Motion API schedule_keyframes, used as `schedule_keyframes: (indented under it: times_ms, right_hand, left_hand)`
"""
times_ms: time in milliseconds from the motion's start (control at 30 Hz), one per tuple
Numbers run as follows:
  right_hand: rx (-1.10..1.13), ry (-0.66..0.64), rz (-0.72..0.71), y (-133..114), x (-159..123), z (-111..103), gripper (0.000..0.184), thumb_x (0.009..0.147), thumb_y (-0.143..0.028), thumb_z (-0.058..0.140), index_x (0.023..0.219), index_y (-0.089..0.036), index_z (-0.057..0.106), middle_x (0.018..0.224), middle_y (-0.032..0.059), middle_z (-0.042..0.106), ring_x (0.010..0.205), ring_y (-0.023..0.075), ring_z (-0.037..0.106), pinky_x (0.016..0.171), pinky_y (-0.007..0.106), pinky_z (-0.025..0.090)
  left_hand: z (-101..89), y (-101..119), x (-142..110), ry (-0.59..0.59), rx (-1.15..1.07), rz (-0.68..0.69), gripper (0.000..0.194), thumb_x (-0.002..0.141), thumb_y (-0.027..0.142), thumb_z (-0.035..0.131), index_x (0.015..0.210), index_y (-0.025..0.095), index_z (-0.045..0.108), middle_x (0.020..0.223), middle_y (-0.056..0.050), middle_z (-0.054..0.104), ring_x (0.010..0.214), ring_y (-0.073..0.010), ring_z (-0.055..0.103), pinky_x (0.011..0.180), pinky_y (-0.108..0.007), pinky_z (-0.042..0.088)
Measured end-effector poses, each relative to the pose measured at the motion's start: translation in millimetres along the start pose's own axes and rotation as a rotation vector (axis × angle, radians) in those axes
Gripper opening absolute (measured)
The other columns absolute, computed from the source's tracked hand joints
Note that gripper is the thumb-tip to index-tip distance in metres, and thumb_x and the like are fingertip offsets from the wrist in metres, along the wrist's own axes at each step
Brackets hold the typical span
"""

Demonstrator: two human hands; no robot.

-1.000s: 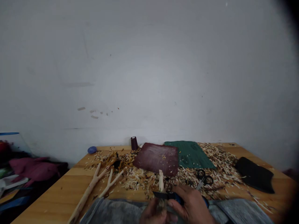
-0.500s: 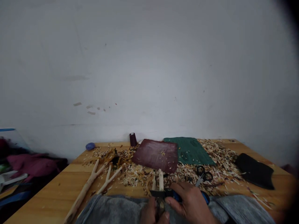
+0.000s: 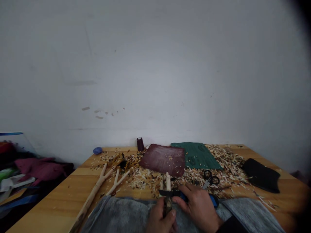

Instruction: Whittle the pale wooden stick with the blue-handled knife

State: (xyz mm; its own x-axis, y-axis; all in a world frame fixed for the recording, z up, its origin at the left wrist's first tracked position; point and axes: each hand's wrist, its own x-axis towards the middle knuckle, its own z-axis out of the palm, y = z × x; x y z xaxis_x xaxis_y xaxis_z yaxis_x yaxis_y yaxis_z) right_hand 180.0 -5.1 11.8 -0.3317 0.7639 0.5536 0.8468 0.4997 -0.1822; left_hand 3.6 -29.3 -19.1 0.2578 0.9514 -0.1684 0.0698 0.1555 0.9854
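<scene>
My left hand (image 3: 159, 217) is closed around a short stick (image 3: 168, 182) close to my lap. The stick points away from me; its far end is peeled pale and its near part is dark with bark. My right hand (image 3: 200, 205) grips the blue-and-black handle of a knife (image 3: 165, 193). The dark blade lies crosswise over the stick, just beyond my left thumb, where bark meets bare wood. A grey cloth (image 3: 128, 215) lies beneath both hands.
Forked peeled branches (image 3: 91, 197) lie at left. Wood shavings (image 3: 143, 178) cover the table around a maroon sheet (image 3: 162, 158), a green sheet (image 3: 200, 157) and scissors (image 3: 210, 179). A black piece (image 3: 261, 174) lies right, a thread cone (image 3: 140, 144) stands behind.
The view has shifted a little, so the table's left side sits further right. Both hands appear slightly higher, with the knife blade still across the stick.
</scene>
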Motion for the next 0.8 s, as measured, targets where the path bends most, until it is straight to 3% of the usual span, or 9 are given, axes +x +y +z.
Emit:
schedule_keyframes:
  times_ms: [133,300,367,500,633,800]
  right_hand:
    - [-0.020,0.030,-0.013,9.7,1.4,5.9,0.053,0.094,-0.063,0.029,0.081,-0.024,0.063,0.075,0.0042,0.067,0.069,0.0199,0.065,0.061,0.028,0.038]
    - [-0.130,0.100,0.207,45.0,4.6,4.2,0.056,0.095,-0.064,0.028,0.087,-0.022,0.066,0.074,0.0067,0.069,0.065,0.0216,0.065,0.057,0.029,0.037]
    - [-0.120,0.096,0.227,50.0,4.5,1.6,0.054,0.096,-0.061,0.028,0.089,-0.023,0.066,0.074,0.0055,0.069,0.063,0.0203,0.065,0.055,0.028,0.037]
    - [0.053,-0.002,0.112,30.5,3.0,-2.9,0.047,0.095,-0.059,0.035,0.089,-0.025,0.065,0.079,0.0033,0.070,0.073,0.0189,0.066,0.061,0.026,0.040]
    - [0.160,-0.089,0.032,8.7,2.3,-5.5,0.047,0.094,-0.061,0.036,0.085,-0.024,0.064,0.080,0.0032,0.068,0.074,0.0183,0.065,0.063,0.026,0.039]
    - [0.146,-0.084,-0.034,5.7,2.3,-5.5,0.053,0.092,-0.066,0.034,0.080,-0.023,0.062,0.079,0.0040,0.065,0.074,0.0204,0.064,0.063,0.028,0.038]
  left_hand:
    - [-0.8,1.9,-2.1,-0.033,-0.012,0.022,0.060,0.073,0.061,0.056,0.110,0.016,0.045,0.054,0.005,0.057,0.042,-0.0101,0.048,0.044,-0.023,0.035]
    - [0.0,8.4,-6.8,-0.047,-0.075,0.020,0.052,0.071,0.060,0.058,0.098,0.017,0.048,0.055,0.004,0.058,0.047,-0.0098,0.050,0.048,-0.023,0.036]
    - [1.2,11.0,-7.2,-0.049,-0.060,0.032,0.053,0.070,0.061,0.058,0.096,0.016,0.048,0.055,0.003,0.057,0.048,-0.0108,0.051,0.049,-0.023,0.037]
    - [3.3,18.2,-8.9,-0.023,-0.022,0.001,0.057,0.072,0.060,0.058,0.105,0.015,0.046,0.054,0.004,0.056,0.049,-0.0116,0.050,0.049,-0.023,0.037]
    - [4.1,22.5,-11.8,0.004,0.043,-0.020,0.059,0.078,0.066,0.047,0.109,0.016,0.050,0.056,0.003,0.058,0.048,-0.0125,0.052,0.049,-0.024,0.038]
    - [4.7,17.1,-9.8,0.027,0.137,0.048,0.064,0.080,0.068,0.042,0.112,0.014,0.051,0.055,0.002,0.057,0.044,-0.0129,0.051,0.045,-0.024,0.037]
